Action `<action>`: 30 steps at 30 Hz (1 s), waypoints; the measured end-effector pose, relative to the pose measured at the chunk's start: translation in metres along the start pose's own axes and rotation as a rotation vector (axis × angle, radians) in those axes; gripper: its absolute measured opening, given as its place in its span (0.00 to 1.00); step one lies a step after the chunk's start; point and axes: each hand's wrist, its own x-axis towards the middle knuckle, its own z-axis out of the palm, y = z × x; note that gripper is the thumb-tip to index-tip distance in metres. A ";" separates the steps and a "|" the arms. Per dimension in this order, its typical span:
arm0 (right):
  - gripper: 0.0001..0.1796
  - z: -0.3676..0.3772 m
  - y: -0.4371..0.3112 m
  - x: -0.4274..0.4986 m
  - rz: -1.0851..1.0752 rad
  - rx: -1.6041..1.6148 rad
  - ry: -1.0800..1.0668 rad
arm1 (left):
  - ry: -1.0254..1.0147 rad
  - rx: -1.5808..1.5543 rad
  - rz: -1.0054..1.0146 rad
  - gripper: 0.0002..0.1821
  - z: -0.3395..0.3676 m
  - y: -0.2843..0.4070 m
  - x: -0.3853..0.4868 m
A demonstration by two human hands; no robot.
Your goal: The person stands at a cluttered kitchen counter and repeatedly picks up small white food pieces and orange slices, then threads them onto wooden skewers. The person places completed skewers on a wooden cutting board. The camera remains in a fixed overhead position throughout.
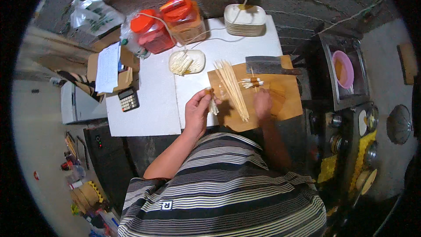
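My left hand [197,108] pinches a bundle of enoki mushrooms [213,108] wrapped in a brown strip, near the left edge of the wooden cutting board [250,125]. My right hand [263,103] is over the board, with its fingertips hidden beneath it. Just beyond it lies a bamboo skewer [252,70] with wrapped enoki rolls [254,82] on it; whether my fingers touch its lower end is unclear. Flat brown sheets [278,100] lie right of that hand. Between my hands is a spread of loose bamboo skewers [232,89]. A cleaver [268,65] rests across the board's far side.
Beyond my left hand sits a white tray [203,60] of enoki. Stacked white trays [245,26] and red-lidded plastic jars [182,23] stand at the back. A calculator [128,100] and cardboard box [131,56] are left. A pink basin [350,69] sits in the sink at right.
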 end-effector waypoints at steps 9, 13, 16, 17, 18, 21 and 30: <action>0.07 -0.046 0.009 -0.017 -0.158 0.321 0.012 | 0.092 0.109 0.058 0.14 0.004 0.014 0.000; 0.08 -0.154 -0.010 -0.070 -0.548 0.294 0.153 | 0.143 0.289 0.274 0.15 -0.001 0.016 0.002; 0.08 -0.222 -0.031 -0.116 -0.401 0.720 -0.149 | 0.195 0.373 0.427 0.16 -0.004 0.016 0.012; 0.08 -0.236 -0.039 -0.122 -0.483 0.699 -0.134 | 0.194 0.411 0.496 0.16 -0.004 0.017 0.016; 0.09 -0.245 -0.046 -0.125 -0.570 0.675 -0.117 | 0.193 0.452 0.553 0.16 -0.005 0.018 0.019; 0.08 -0.259 -0.060 -0.128 -0.512 0.669 -0.246 | 0.254 0.691 0.672 0.17 -0.005 0.022 0.021; 0.06 -0.257 -0.065 -0.128 -0.389 0.754 -0.360 | 0.297 0.869 0.811 0.17 0.007 0.032 0.010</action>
